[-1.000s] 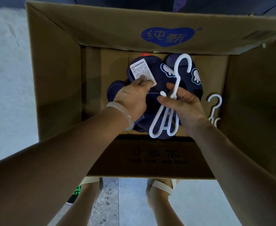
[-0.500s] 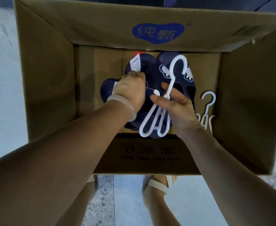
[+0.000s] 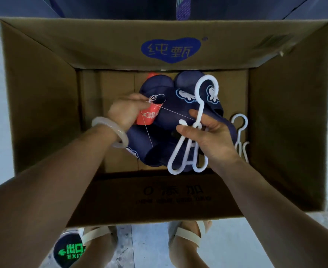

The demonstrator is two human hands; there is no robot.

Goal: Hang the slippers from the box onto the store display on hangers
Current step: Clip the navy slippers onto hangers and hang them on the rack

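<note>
Slippers: a bundle of navy-blue rubber slippers (image 3: pixel 170 117) with pale blue-and-white cartoon motifs on the straps, seen lying on the floor of the box, towards its far middle.
Tag: an orange-red printed card tag (image 3: pixel 147 117), seen against the slippers just below the left hand.
String: a thin white string (image 3: pixel 176 113), bunched in loops at the left fingertips and drawn taut across the slippers to the right hand; a second strand is seen running down over the tag.
White hanger: a white plastic slipper hanger (image 3: pixel 194 130) with a hook on top and looped prongs below, held over the slippers, hook pointing to the far wall.
Left hand: the left hand (image 3: pixel 126 113), fingers curled, pinching the string loops above the tag; a pale translucent bangle (image 3: pixel 110 132) is worn at the wrist.
Right hand: the right hand (image 3: pixel 207 136), thumb and fingers closed round the neck of the white hanger.
Spare hanger: a second white plastic hanger (image 3: pixel 240 136), lying on the box floor near the right wall.
Box: an open brown corrugated cardboard box (image 3: pixel 43 105), a blue logo printed on its far flap.
Floor: a green lit exit sign (image 3: pixel 72 250) set in the floor by the person's sandalled feet.
</note>
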